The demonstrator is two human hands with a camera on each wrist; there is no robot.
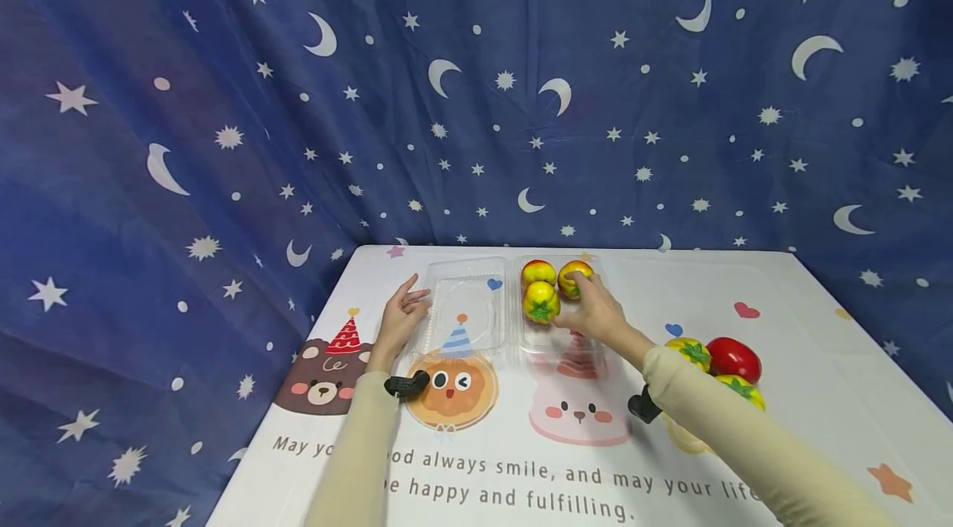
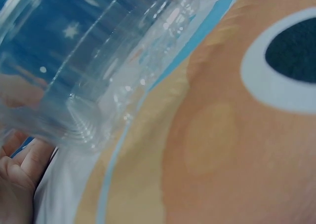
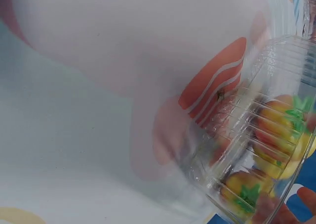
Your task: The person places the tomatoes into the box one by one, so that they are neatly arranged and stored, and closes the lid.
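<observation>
A clear hinged plastic box lies opened flat, its left half (image 1: 465, 308) bare and its right half (image 1: 551, 345) holding yellow-red toy fruits with green leafy caps. One fruit (image 1: 538, 272) sits at the back left, another (image 1: 541, 303) in front of it. My right hand (image 1: 599, 313) grips the back-right fruit (image 1: 573, 283), fingers bent over it; the thumb reaches near the front fruit. In the right wrist view its fingertips (image 3: 276, 211) show partly behind the clear wall. My left hand (image 1: 400, 318) rests beside the left half's outer edge, fingers loosely extended; contact is unclear.
To the right, partly behind my right sleeve, a red fruit (image 1: 734, 359) lies among yellow fruits (image 1: 689, 352). The white printed tablecloth (image 1: 521, 502) covers the table. A blue star-and-moon curtain (image 1: 476, 97) hangs at the back and left.
</observation>
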